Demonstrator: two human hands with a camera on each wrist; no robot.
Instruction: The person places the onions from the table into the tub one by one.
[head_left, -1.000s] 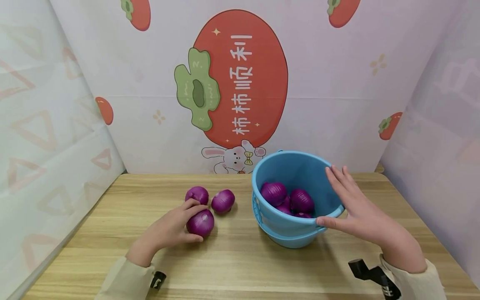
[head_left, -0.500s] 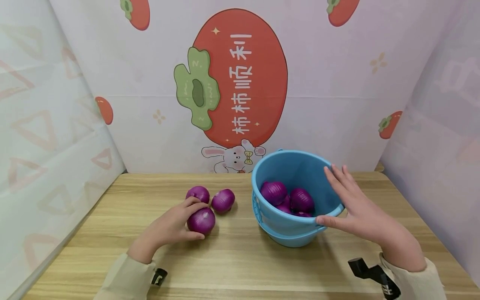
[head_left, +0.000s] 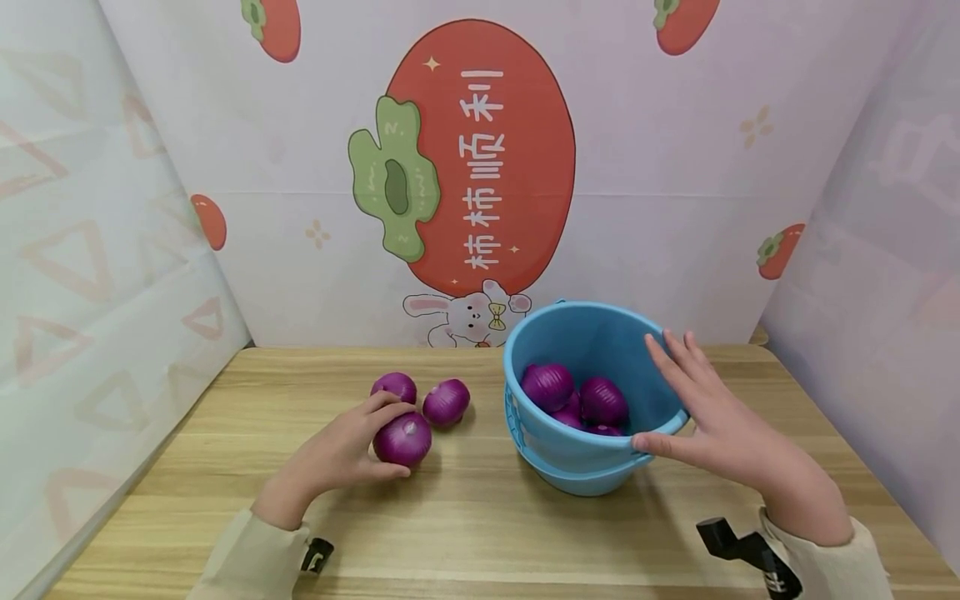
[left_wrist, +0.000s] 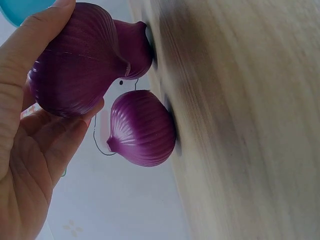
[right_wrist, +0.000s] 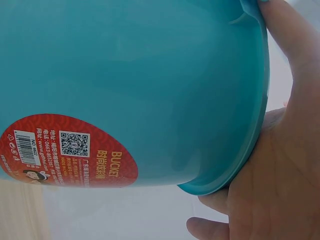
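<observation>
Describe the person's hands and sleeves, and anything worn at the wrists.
The left hand and right hand wear no gloves. The left sleeve and right sleeve are plain cream. A small black piece shows at the left wrist, an angular black mount with white marking at the right.

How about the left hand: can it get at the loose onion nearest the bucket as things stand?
Probably not right away: the left hand holds the front onion, and would likely need to release it first. Otherwise the loose onion looks within easy reach, just beyond the hand, with its top uncovered.
</observation>
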